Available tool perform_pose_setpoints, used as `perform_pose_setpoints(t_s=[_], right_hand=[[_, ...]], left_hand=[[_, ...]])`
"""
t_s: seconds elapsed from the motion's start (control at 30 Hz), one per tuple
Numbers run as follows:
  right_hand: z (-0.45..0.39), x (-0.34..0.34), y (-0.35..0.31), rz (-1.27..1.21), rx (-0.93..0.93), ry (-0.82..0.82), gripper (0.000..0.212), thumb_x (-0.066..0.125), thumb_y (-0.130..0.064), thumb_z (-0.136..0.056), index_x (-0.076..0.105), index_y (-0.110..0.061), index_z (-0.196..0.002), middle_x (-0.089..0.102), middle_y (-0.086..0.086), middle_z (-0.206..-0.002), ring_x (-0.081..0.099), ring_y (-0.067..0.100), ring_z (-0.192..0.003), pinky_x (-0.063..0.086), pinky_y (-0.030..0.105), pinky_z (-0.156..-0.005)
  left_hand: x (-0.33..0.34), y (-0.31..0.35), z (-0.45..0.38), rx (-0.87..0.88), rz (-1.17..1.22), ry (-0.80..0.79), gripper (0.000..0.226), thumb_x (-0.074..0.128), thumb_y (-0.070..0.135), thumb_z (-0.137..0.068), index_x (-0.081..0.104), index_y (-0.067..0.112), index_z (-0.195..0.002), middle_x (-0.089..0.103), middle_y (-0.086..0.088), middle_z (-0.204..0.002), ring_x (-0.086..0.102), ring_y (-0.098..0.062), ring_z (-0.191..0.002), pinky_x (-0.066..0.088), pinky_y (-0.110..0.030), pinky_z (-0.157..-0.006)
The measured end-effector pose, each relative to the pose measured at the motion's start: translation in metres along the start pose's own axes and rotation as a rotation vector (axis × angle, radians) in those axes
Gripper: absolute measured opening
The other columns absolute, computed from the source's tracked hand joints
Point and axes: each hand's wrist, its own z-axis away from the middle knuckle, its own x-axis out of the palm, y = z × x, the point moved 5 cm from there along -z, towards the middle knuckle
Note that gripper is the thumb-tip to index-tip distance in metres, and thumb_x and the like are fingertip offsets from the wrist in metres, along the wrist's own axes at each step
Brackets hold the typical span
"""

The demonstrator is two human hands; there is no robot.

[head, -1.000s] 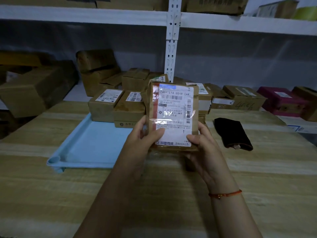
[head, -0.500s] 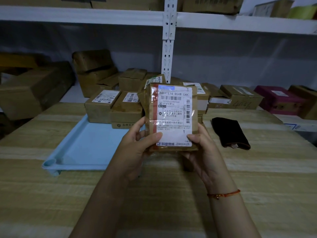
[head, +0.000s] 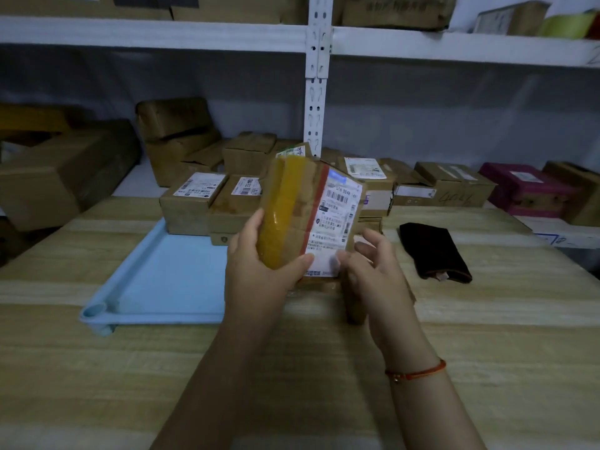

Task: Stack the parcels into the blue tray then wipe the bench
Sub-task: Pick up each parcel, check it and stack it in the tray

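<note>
Wooden bench (head: 487, 368) carries the blue tray (head: 162, 274), two parcels (head: 207, 203) at its far end, so stacking is under way and wiping waits. Left hand (head: 256, 274) grips the taped parcel (head: 308, 216) above the tray's right edge, right hand (head: 373, 274) loosely open beside it. Next comes laying it flat in the tray; the black cloth (head: 433, 251) lies well clear.

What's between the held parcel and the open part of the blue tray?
Nothing visible. The parcel is in the left hand, above the tray, whose near part is bare; boxes fill only the far end.
</note>
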Motion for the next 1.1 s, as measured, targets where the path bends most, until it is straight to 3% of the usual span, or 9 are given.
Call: perform_pose_setpoints(t_s=[0.1, 0.2, 0.33, 0.57, 0.7, 0.83, 0.97, 1.03, 1.1], right_hand=[[0.007, 0.013, -0.007, -0.038, -0.008, -0.108, 0.059, 0.070, -0.025, -0.085, 0.037, -0.025, -0.134, 0.060, -0.012, -0.114, 0.064, -0.006, -0.092, 0.048, 0.006, -0.064], [0.006, 0.024, -0.005, -0.095, -0.008, -0.168, 0.087, 0.078, -0.032, -0.073, 0.032, -0.020, -0.146, 0.062, 0.000, -0.127, 0.066, 0.007, -0.107, 0.056, 0.017, -0.075], [0.003, 0.026, 0.000, -0.119, -0.008, -0.151, 0.099, 0.084, -0.033, -0.069, 0.026, -0.029, -0.148, 0.060, 0.002, -0.132, 0.064, 0.014, -0.114, 0.058, 0.023, -0.080], [-0.004, 0.022, 0.002, -0.191, -0.003, -0.138, 0.088, 0.080, -0.027, -0.068, 0.035, -0.032, -0.144, 0.064, 0.003, -0.127, 0.066, 0.020, -0.112, 0.057, 0.038, -0.090], [-0.008, 0.015, 0.002, -0.325, 0.063, -0.173, 0.061, 0.071, -0.023, -0.077, 0.050, -0.030, -0.135, 0.071, 0.002, -0.117, 0.070, 0.022, -0.104, 0.057, 0.047, -0.090], [-0.007, 0.014, 0.007, -0.435, 0.123, -0.181, 0.049, 0.065, -0.025, -0.072, 0.060, -0.025, -0.121, 0.073, 0.004, -0.111, 0.066, 0.028, -0.106, 0.056, 0.048, -0.081], [-0.004, 0.013, 0.010, -0.453, 0.230, -0.169, 0.007, 0.059, -0.028, -0.091, 0.062, -0.026, -0.096, 0.072, 0.005, -0.097, 0.068, 0.027, -0.090, 0.058, 0.046, -0.070], [-0.005, 0.011, 0.014, -0.400, 0.307, -0.159, 0.018, 0.061, -0.042, -0.087, 0.062, -0.027, -0.097, 0.073, 0.006, -0.091, 0.071, 0.024, -0.075, 0.058, 0.046, -0.070], [-0.005, 0.011, 0.015, -0.331, 0.356, -0.157, 0.042, 0.066, -0.056, -0.072, 0.065, -0.030, -0.104, 0.076, 0.006, -0.083, 0.072, 0.022, -0.067, 0.056, 0.043, -0.069]], left_hand=[[0.003, 0.008, 0.007, 0.094, -0.233, 0.128, 0.097, 0.082, 0.039, -0.070, 0.027, 0.033, -0.149, 0.033, 0.003, -0.147, 0.033, -0.019, -0.133, 0.036, -0.036, -0.101], [0.011, 0.014, 0.016, 0.186, -0.311, 0.161, 0.095, 0.078, 0.043, -0.072, 0.027, 0.027, -0.150, 0.033, 0.000, -0.145, 0.030, -0.019, -0.130, 0.030, -0.028, -0.092], [0.016, 0.017, 0.024, 0.220, -0.348, 0.190, 0.091, 0.078, 0.039, -0.073, 0.029, 0.023, -0.149, 0.035, -0.001, -0.143, 0.031, -0.019, -0.127, 0.027, -0.026, -0.089], [0.015, 0.021, 0.032, 0.253, -0.370, 0.170, 0.097, 0.079, 0.047, -0.068, 0.032, 0.020, -0.148, 0.037, -0.003, -0.142, 0.034, -0.019, -0.126, 0.029, -0.026, -0.088], [0.011, 0.024, 0.037, 0.292, -0.240, 0.172, 0.086, 0.063, 0.061, -0.068, 0.042, 0.018, -0.140, 0.049, 0.003, -0.128, 0.045, -0.013, -0.115, 0.040, -0.027, -0.084], [0.002, 0.020, 0.033, 0.213, -0.019, 0.227, 0.043, 0.065, 0.028, -0.089, 0.053, 0.019, -0.129, 0.060, 0.009, -0.111, 0.056, -0.001, -0.098, 0.042, -0.004, -0.072], [-0.001, 0.017, 0.028, 0.119, 0.152, 0.170, 0.027, 0.054, 0.013, -0.096, 0.062, 0.018, -0.121, 0.063, 0.019, -0.101, 0.057, 0.016, -0.091, 0.042, 0.001, -0.068], [-0.003, 0.016, 0.027, 0.080, 0.246, 0.159, 0.026, 0.047, 0.011, -0.099, 0.065, 0.018, -0.117, 0.066, 0.019, -0.102, 0.059, 0.016, -0.092, 0.043, 0.001, -0.067], [-0.005, 0.015, 0.025, 0.052, 0.320, 0.169, 0.029, 0.041, 0.012, -0.102, 0.066, 0.018, -0.116, 0.069, 0.014, -0.105, 0.062, 0.011, -0.095, 0.044, 0.000, -0.068]])
